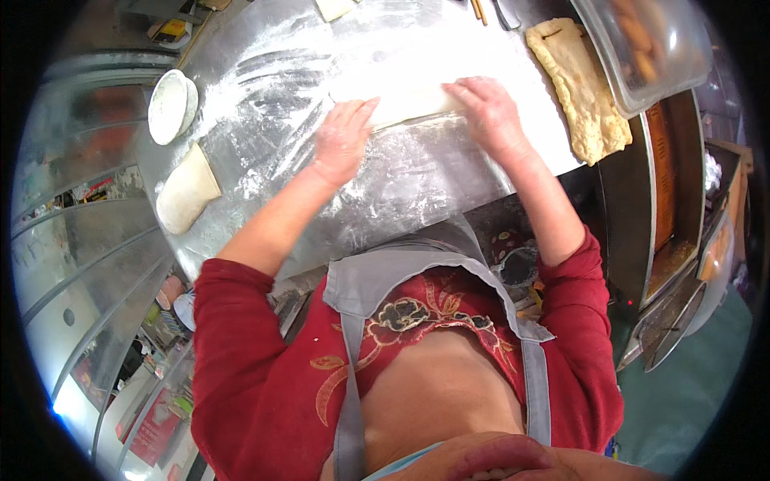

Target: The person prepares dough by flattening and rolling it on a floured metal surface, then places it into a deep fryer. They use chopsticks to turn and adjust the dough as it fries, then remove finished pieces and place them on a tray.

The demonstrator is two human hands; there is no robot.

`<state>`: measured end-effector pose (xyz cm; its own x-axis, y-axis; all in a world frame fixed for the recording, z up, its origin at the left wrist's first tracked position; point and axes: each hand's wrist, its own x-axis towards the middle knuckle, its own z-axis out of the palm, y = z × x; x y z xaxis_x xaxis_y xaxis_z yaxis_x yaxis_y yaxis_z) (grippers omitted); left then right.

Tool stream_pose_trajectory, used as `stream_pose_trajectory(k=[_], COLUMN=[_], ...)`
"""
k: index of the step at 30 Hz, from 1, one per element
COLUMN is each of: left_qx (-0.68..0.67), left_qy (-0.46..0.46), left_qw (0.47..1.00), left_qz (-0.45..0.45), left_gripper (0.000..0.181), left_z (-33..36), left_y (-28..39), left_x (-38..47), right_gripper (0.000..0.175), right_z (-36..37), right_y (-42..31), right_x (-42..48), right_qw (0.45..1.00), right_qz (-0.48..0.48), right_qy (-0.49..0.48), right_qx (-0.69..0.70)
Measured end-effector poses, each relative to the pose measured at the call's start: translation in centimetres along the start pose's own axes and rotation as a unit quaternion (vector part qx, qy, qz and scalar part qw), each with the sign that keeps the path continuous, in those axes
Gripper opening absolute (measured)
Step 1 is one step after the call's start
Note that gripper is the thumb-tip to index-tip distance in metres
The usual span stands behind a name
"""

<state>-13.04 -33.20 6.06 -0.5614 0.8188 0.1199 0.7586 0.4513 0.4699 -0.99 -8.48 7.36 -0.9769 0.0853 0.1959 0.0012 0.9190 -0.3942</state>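
Observation:
A pale sheet of dough [415, 111] lies on the floured metal table [415, 174], spread between my two hands. My left hand [344, 141] has its fingers on the dough's left end. At the right end, the fingers of my right hand [490, 114] bend over the dough. Both thumbs are mostly hidden. Strong glare washes out the dough's far side and the white surface behind it, so their edges blur together. Another thick piece of raw dough [187, 191] rests near the table's left edge.
White bowls [169, 108] stand at the left. A golden slab of cooked dough [580, 90] lies along the right edge, beside a translucent plastic container [656, 54] with browned food. Chopsticks [479, 11] and a dough piece [335, 7] lie at the far side.

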Motion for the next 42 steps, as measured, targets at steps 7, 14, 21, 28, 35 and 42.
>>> stream_pose_trajectory(k=[7,14,21,28,35,42], left_qx=[0.201,0.243,0.062,0.182,0.156,0.103], left_qy=[-0.018,0.066,-0.044,0.005,0.097,0.037], left_qw=[0.977,0.965,0.991,0.976,0.968,0.989], left_qz=[-0.064,-0.074,-0.107,-0.118,-0.171,-0.099], left_gripper=[0.066,0.063,0.063,0.062,0.052,0.056], left_z=[4.0,2.5,3.8,4.1,3.7,4.8], left_y=[-0.1,-6.7,4.7,-1.1,-8.6,2.7], left_x=[5.2,13.7,-0.8,5.8,14.4,-0.4], right_gripper=[0.062,0.074,0.082,0.077,0.076,0.054], right_z=[3.1,4.3,1.0,3.2,5.9,2.6], right_y=[4.9,9.0,3.2,6.5,11.0,4.0], right_x=[3.9,13.8,-2.5,4.9,14.9,-1.0], right_qw=[0.987,0.999,0.994,0.996,0.995,0.999], right_qz=[-0.009,-0.04,-0.013,-0.045,-0.087,-0.035], right_qy=[0.025,0.002,-0.102,-0.009,0.04,-0.012], right_qx=[-0.158,0.01,-0.035,-0.073,-0.037,-0.026])
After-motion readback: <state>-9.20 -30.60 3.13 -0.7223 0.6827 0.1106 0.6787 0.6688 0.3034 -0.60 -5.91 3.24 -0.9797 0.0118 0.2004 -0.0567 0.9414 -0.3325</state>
